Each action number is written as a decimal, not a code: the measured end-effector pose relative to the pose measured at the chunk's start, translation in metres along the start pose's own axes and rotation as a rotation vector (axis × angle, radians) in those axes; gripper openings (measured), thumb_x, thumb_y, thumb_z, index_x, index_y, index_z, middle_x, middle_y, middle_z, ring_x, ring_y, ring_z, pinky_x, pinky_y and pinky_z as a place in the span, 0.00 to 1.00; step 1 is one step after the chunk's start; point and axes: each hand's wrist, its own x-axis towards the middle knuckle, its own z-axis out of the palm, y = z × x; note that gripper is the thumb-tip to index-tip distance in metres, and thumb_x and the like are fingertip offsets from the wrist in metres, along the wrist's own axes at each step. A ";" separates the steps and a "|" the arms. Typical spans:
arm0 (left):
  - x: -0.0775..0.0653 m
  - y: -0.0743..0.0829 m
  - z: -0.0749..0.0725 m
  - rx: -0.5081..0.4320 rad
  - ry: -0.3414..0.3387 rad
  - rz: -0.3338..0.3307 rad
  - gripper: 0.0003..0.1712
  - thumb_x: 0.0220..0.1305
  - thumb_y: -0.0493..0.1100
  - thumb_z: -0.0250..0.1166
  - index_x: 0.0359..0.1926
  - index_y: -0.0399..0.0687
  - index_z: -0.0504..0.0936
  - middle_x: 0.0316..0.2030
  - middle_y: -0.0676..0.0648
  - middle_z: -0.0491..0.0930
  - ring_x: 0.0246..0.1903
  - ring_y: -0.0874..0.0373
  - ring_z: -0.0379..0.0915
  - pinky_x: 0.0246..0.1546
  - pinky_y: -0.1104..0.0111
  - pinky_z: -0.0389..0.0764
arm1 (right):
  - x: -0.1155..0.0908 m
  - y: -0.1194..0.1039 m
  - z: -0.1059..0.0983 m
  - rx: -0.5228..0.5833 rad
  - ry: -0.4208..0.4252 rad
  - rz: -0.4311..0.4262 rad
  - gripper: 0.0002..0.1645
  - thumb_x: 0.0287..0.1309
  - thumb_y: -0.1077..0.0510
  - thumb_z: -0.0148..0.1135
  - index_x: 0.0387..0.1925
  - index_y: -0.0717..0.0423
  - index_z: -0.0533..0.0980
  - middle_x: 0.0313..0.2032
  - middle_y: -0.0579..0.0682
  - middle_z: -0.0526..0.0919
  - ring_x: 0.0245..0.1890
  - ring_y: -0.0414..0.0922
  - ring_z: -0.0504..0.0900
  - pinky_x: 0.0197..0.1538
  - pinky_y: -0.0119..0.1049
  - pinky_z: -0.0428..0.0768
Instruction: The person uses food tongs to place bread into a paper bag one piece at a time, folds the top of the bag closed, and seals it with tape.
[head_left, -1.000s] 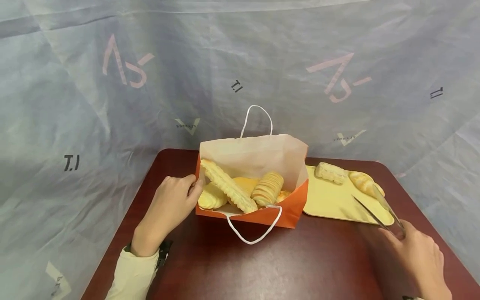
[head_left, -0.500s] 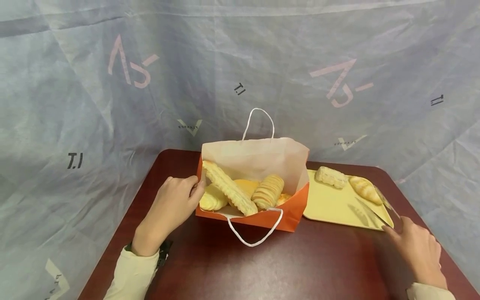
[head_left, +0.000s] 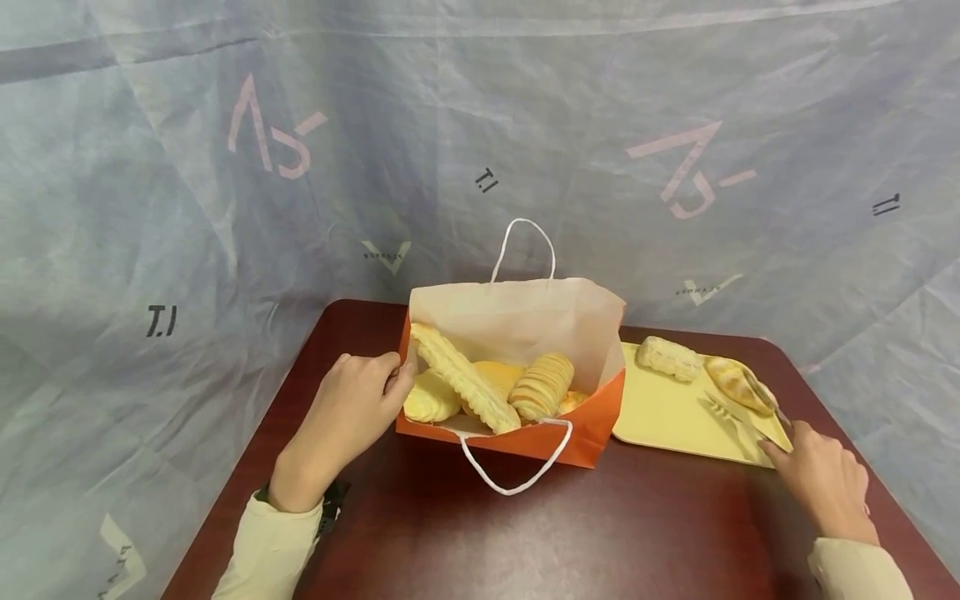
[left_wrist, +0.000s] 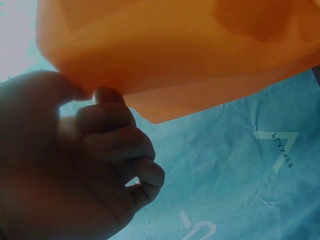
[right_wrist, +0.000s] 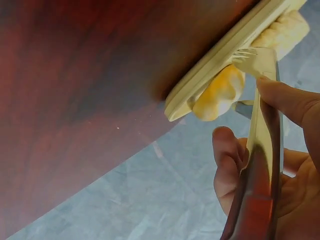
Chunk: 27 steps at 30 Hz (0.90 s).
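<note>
My left hand (head_left: 348, 412) pinches the left rim of an orange paper bag (head_left: 600, 421) between thumb and fingers. The left wrist view shows the bag's orange side (left_wrist: 165, 60) at the fingertips. Inside the bag lie a long ridged pastry (head_left: 465, 379), a coiled bread roll (head_left: 542, 386) and other breads, partly hidden. My right hand (head_left: 825, 479) grips metal tongs (right_wrist: 261, 117) with a fork-like tip. Their arms are spread, one on each side of an oval striped bread (head_left: 727, 379) on a yellow tray (head_left: 660, 417). Whether they touch the bread I cannot tell.
A second, pale block-shaped pastry (head_left: 669, 358) lies at the tray's back. The bag's white rope handles (head_left: 513, 490) stick out front and back. The dark red table (head_left: 555, 542) ends near a grey printed sheet (head_left: 562, 125) hung behind and at the sides.
My right hand has moved slightly forward and turned, bringing the tongs' arms around the striped bread. The left hand keeps its hold on the bag. The view has shifted a little.
</note>
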 end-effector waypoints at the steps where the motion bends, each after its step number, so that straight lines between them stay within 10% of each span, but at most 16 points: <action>1: 0.000 0.000 0.000 0.001 0.002 -0.001 0.24 0.63 0.48 0.50 0.10 0.53 0.59 0.07 0.56 0.52 0.10 0.60 0.48 0.23 0.68 0.60 | 0.002 0.001 0.000 -0.001 -0.004 -0.003 0.35 0.48 0.31 0.55 0.29 0.62 0.69 0.18 0.64 0.74 0.11 0.55 0.68 0.11 0.43 0.57; 18: 0.002 0.002 0.001 -0.004 0.006 0.018 0.23 0.61 0.46 0.51 0.09 0.54 0.59 0.06 0.56 0.53 0.10 0.60 0.48 0.23 0.68 0.61 | 0.015 0.009 0.013 0.002 0.064 0.063 0.29 0.50 0.40 0.58 0.27 0.64 0.66 0.23 0.72 0.73 0.14 0.65 0.67 0.12 0.47 0.56; 27: 0.001 0.001 0.003 -0.005 0.003 0.021 0.23 0.63 0.47 0.49 0.10 0.54 0.60 0.06 0.56 0.54 0.10 0.61 0.49 0.19 0.68 0.59 | 0.022 0.006 0.016 -0.009 0.053 0.027 0.27 0.53 0.44 0.58 0.42 0.63 0.73 0.33 0.77 0.73 0.19 0.69 0.70 0.13 0.49 0.58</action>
